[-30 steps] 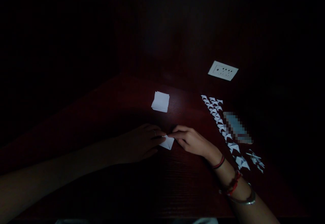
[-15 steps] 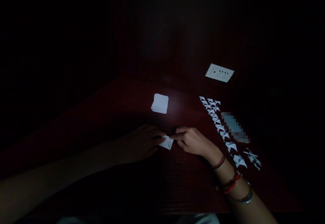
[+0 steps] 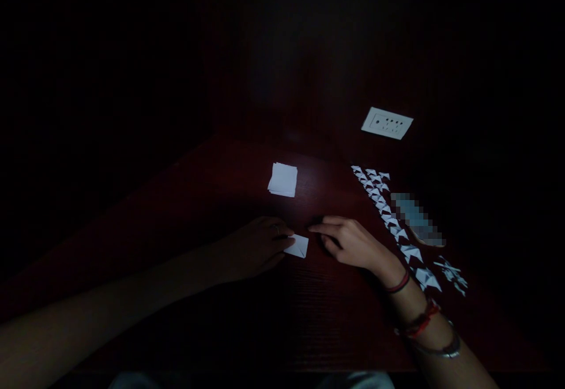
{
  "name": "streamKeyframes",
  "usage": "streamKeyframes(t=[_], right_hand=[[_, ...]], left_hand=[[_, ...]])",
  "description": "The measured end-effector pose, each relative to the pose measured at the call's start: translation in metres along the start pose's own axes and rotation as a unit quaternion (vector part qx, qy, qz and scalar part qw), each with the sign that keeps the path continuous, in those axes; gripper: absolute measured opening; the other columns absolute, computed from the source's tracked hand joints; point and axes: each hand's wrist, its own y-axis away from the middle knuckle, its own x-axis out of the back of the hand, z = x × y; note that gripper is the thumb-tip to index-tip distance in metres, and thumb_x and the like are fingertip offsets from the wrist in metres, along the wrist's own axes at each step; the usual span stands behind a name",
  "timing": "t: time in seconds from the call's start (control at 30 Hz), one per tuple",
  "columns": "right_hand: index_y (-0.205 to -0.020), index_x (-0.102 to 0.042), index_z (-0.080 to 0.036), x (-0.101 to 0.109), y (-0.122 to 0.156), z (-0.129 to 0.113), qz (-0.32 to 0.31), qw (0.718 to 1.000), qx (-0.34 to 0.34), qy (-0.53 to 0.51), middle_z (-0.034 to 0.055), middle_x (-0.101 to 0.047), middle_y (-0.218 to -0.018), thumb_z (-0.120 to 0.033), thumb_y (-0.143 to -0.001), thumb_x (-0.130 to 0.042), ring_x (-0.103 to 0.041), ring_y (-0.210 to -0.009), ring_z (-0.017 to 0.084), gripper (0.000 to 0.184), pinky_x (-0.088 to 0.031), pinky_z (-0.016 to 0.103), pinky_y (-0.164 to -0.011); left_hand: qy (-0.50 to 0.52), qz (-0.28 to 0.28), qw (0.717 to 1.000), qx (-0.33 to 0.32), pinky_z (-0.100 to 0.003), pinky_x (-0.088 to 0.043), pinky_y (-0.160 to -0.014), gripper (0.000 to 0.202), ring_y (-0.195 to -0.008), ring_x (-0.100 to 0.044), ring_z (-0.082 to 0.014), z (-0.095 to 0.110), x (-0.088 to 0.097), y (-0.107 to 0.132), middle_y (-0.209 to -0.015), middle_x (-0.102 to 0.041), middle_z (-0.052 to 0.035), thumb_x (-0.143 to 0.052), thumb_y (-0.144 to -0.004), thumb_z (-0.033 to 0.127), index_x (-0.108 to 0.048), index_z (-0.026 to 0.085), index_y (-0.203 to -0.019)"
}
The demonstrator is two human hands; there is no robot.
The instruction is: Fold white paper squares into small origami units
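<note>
A small folded square of white paper lies on the dark red table, a crease line running across it. The fingertips of my left hand rest over its left edge and hold it down. Just to the right of the paper is my right hand, apart from it and holding nothing, its fingers partly stretched and spread. Farther back sits a stack of white paper squares.
Folded white paper pieces stand in rows on the right. Beside them lies a flat, pixelated bluish object. Nearer is a small heap of paper scraps. A white socket plate is at the back right.
My right hand has pulled off the folded paper to the right; its index finger was at the paper's top edge. My left hand stays on it. The whole view has shifted slightly.
</note>
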Motion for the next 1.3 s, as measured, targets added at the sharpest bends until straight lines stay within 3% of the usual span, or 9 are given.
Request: streamKeyframes(t=[0.2, 0.7, 0.8, 0.93, 1.2, 1.3], right_hand=[[-0.111, -0.053, -0.024, -0.007, -0.002, 0.0, -0.027, 0.999, 0.022, -0.013, 0.0022, -0.051, -0.087, -0.011, -0.077, -0.042, -0.05, -0.073, 0.011, 0.038, -0.04, 0.023, -0.068], [-0.089, -0.063, -0.019, 0.003, 0.003, 0.006, -0.036, 0.999, 0.011, -0.01, 0.0021, -0.052, -0.088, -0.012, -0.076, -0.045, -0.052, -0.075, 0.011, 0.024, -0.041, 0.024, -0.072], [-0.095, -0.062, -0.019, 0.004, 0.004, 0.006, -0.015, 1.0, -0.005, 0.003, 0.0031, -0.052, -0.09, -0.014, -0.076, -0.045, -0.052, -0.076, 0.012, 0.026, -0.041, 0.025, -0.072], [-0.11, -0.055, -0.023, -0.001, 0.0, 0.003, -0.012, 0.999, 0.027, -0.022, 0.0036, -0.052, -0.095, -0.015, -0.077, -0.046, -0.052, -0.082, 0.013, 0.034, -0.042, 0.026, -0.074], [-0.092, -0.064, -0.017, -0.002, -0.002, -0.002, -0.025, 0.994, 0.062, -0.088, 0.0037, -0.054, -0.09, -0.02, -0.079, -0.048, -0.053, -0.079, 0.012, 0.021, -0.041, 0.023, -0.074], [-0.096, -0.062, -0.017, -0.002, -0.002, -0.001, -0.023, 0.995, 0.05, -0.087, 0.004, -0.053, -0.091, -0.022, -0.08, -0.047, -0.053, -0.08, 0.012, 0.023, -0.041, 0.024, -0.075]], left_hand=[[0.025, 0.004, 0.999, -0.027, -0.034, -0.032, -0.093, 0.029, -0.109, -0.039, -0.0187, -0.008, -0.005, -0.004, -0.115, -0.05, -0.0038, -0.043, -0.085, 0.021, -0.048, 0.019, -0.114], [0.03, -0.01, 0.999, -0.044, -0.034, -0.034, -0.089, 0.034, -0.103, -0.041, -0.0191, -0.013, -0.009, 0.0, -0.114, -0.044, -0.0072, -0.042, -0.086, 0.02, -0.042, 0.022, -0.12], [0.025, -0.013, 0.999, -0.043, -0.034, -0.033, -0.089, 0.034, -0.103, -0.04, -0.0194, -0.012, -0.008, 0.0, -0.114, -0.044, -0.0071, -0.041, -0.086, 0.02, -0.042, 0.022, -0.12], [0.007, -0.014, 0.999, -0.035, -0.034, -0.035, -0.085, 0.033, -0.096, -0.042, -0.0187, -0.012, -0.007, -0.001, -0.109, -0.044, -0.0077, -0.041, -0.087, 0.024, -0.042, 0.023, -0.12], [-0.013, -0.014, 0.999, -0.032, -0.031, -0.04, -0.075, 0.036, -0.086, -0.045, -0.0181, -0.009, -0.01, -0.001, -0.1, -0.046, -0.0087, -0.04, -0.085, 0.019, -0.041, 0.02, -0.121], [-0.005, -0.012, 0.999, -0.03, -0.031, -0.04, -0.074, 0.037, -0.086, -0.046, -0.0178, -0.008, -0.01, -0.001, -0.101, -0.047, -0.0087, -0.039, -0.085, 0.018, -0.04, 0.02, -0.121]])
